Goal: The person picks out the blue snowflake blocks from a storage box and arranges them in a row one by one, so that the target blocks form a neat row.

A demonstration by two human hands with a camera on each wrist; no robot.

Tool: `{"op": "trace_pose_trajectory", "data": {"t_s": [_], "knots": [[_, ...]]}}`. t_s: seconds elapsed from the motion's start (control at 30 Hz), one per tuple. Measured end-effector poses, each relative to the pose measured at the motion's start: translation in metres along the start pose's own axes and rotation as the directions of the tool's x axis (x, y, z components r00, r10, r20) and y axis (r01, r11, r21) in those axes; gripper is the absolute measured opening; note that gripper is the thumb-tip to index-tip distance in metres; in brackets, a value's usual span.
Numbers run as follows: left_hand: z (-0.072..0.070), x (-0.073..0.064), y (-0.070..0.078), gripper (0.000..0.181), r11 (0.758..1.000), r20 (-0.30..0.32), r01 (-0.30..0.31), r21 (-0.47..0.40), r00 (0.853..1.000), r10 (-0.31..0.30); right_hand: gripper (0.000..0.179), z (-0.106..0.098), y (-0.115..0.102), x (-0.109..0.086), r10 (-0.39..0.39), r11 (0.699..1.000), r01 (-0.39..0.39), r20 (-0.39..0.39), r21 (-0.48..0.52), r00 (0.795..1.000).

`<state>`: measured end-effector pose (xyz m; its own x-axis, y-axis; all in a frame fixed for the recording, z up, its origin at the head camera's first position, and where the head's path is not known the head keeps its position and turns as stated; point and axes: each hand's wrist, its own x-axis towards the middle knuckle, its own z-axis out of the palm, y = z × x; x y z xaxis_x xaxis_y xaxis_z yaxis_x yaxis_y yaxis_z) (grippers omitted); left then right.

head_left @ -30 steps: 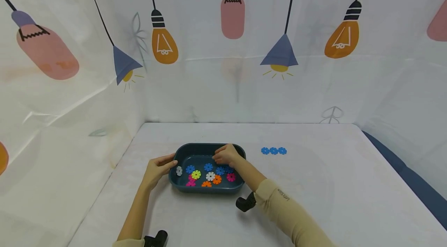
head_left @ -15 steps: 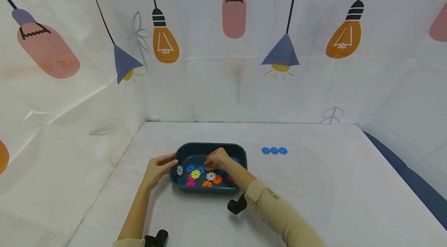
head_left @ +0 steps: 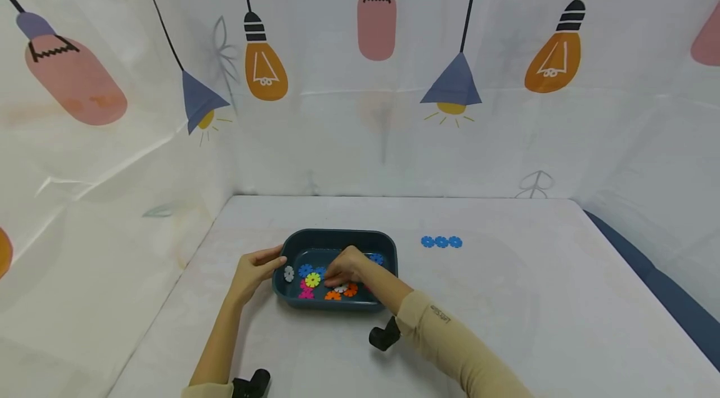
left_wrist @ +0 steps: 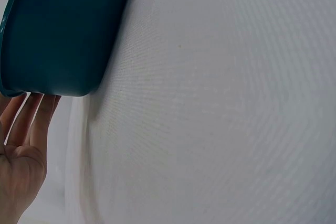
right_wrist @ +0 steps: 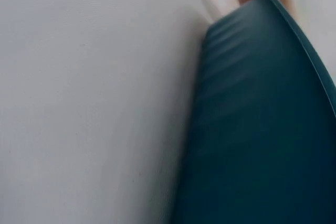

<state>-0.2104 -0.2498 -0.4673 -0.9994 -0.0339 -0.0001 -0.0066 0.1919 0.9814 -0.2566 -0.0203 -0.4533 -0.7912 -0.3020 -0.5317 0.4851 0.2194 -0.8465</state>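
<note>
A dark teal tray sits on the table with several flower-shaped plastic discs in it: blue, yellow, pink, orange and white. My left hand holds the tray's left end, thumb at the rim and fingers along the outer wall. Inside the tray, my right hand reaches down among the discs; its fingertips are partly hidden, so whether it pinches one does not show. A blue disc lies right of that hand. The right wrist view mostly shows the tray's outer wall.
Three blue discs lie in a touching row on the white table, right of the tray. Black wrist devices hang at each forearm, the right one just in front of the tray. A lamp-printed sheet stands behind the table.
My right hand has moved left and nearer inside the tray, down among the discs. Some blue discs have shifted. My left hand stays on the tray, and the row of three is unmoved.
</note>
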Motion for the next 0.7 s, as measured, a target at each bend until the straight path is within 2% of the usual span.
{"op": "trace_pose_trajectory", "data": {"t_s": [0.13, 0.23, 0.5, 0.6, 0.7], "knots": [[0.000, 0.000, 0.000, 0.049, 1.000, 0.000, -0.001, -0.004, 1.000, 0.001, 0.024, 0.007, -0.002, 0.001, 0.017, 0.992, -0.020, 0.020, 0.123, 1.000], [0.000, 0.000, 0.001, 0.048, 1.000, 0.004, -0.002, -0.005, 1.000, 0.002, 0.028, 0.012, -0.005, 0.004, 0.014, 0.983, -0.015, 0.007, 0.183, 1.000], [0.001, 0.000, 0.002, 0.048, 1.000, 0.005, 0.004, -0.007, 1.000, -0.004, 0.034, 0.021, -0.009, 0.015, -0.012, 0.972, 0.039, -0.118, 0.232, 0.993], [0.000, -0.001, 0.002, 0.048, 1.000, 0.003, 0.007, -0.005, 1.000, -0.006, 0.038, 0.023, -0.010, 0.018, -0.018, 0.959, 0.055, -0.133, 0.279, 0.991], [0.000, -0.001, 0.002, 0.048, 1.000, 0.002, 0.006, 0.000, 1.000, -0.006, 0.040, 0.025, -0.012, 0.021, -0.027, 0.938, 0.064, -0.113, 0.342, 0.993]]}}
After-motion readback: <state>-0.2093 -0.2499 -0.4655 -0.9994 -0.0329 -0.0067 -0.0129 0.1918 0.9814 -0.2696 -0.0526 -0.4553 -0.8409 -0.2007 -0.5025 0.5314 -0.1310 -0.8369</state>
